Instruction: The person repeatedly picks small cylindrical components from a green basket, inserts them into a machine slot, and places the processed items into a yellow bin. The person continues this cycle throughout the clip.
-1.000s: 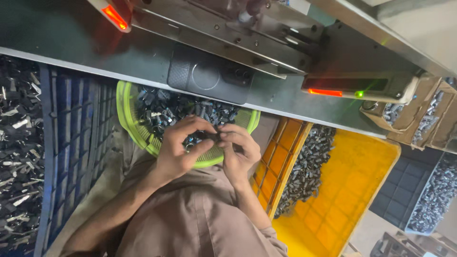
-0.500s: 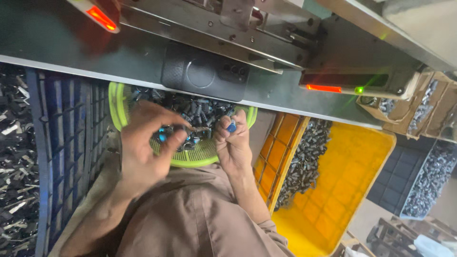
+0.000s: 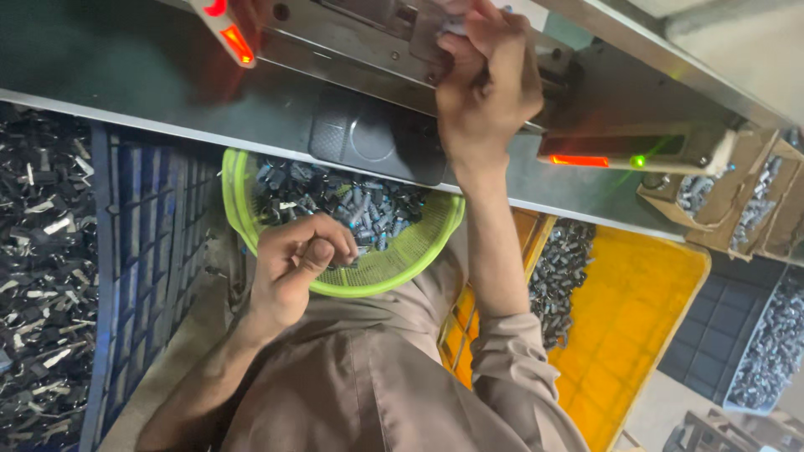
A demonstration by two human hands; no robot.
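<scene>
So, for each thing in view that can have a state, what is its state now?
Left hand: closed in a loose fist over the round green plastic basket.
Right hand: raised, fingers gripping a part on the grey metal machine.
Green basket: partly filled with small dark parts.
Yellow plastic crate: partly filled.
Red indicator light: lit.

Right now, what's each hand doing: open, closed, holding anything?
Left hand: curled closed over the green basket of small dark parts; contents of its grip hidden.
Right hand: fingers closed at the metal machine; held item cannot be told.
</scene>
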